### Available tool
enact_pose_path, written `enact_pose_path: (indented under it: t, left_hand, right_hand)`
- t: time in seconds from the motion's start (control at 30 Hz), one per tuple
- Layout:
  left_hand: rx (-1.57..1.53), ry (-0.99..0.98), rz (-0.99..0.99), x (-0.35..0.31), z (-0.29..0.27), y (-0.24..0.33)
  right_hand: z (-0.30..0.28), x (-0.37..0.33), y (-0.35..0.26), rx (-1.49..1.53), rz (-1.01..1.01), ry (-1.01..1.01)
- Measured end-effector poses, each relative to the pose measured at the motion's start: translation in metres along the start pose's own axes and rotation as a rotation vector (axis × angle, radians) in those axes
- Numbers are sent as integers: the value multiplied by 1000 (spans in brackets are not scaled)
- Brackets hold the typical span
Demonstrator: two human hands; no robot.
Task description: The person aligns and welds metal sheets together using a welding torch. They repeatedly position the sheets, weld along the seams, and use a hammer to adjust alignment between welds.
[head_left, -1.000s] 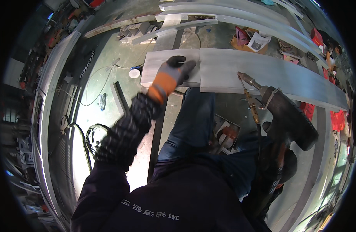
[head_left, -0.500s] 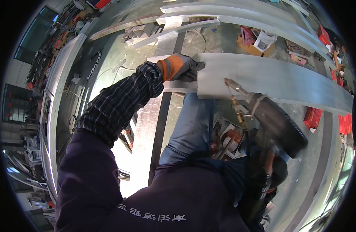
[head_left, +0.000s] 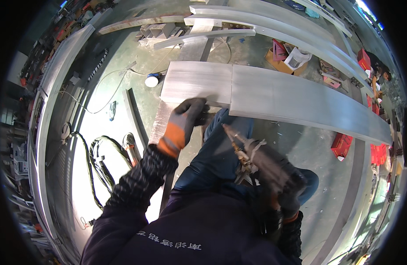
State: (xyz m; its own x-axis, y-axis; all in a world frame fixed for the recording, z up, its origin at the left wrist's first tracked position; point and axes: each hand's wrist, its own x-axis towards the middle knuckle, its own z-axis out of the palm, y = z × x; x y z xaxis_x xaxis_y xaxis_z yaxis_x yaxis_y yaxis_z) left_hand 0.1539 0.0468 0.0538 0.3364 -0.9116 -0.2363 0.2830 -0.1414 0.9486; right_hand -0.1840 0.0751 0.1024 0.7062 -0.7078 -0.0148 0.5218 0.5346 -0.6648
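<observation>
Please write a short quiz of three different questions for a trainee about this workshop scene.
1. True or false: the left hand wears a grey glove with an orange cuff.
2. What does the right hand hold? A) a welding torch B) a paint brush C) a hammer
3. Fill in: the left hand rests at the near edge of the long ____ metal panel.

Key: 1 true; 2 A; 3 silver.
</observation>
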Motion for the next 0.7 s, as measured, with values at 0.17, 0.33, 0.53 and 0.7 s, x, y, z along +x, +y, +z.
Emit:
enact_pose_path:
  t: [0.17,0.33,0.53,0.7]
  left_hand:
    - [-24,102,63,-52,-6,-35]
    - [-9,118,183,-57,3,-48]
    - [-110,-24,-23,-34,24,-28]
    - [724,-276,632,7,2,-42]
  right_hand:
    - [-47,-6,25,-96,83,-1]
    - [-122,2,88,-108,234,-58]
    - [-145,7,104,-338,300,39]
    - [-122,14,80,-912,373,104]
